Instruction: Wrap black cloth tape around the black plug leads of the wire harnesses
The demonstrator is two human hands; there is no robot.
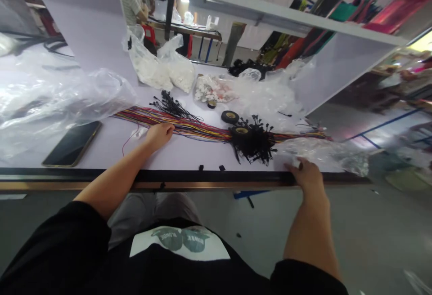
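A long bundle of coloured wires (195, 128) lies across the white table (189, 153). My left hand (159, 134) rests on the bundle's near side, fingers curled on the wires. A heap of black connector pieces (254, 144) sits on the bundle to the right. My right hand (305, 174) is at the table's front edge, fingertips pinching a clear plastic bag (313, 151) that lies beside the black heap.
A dark phone (72, 143) lies at front left. Two rolls of black tape (230, 117) sit near the bundle. Clear bags of white parts (158, 68) and crumpled plastic (57, 95) fill the back and left. Small black bits (222, 167) lie near the edge. A person stands far behind.
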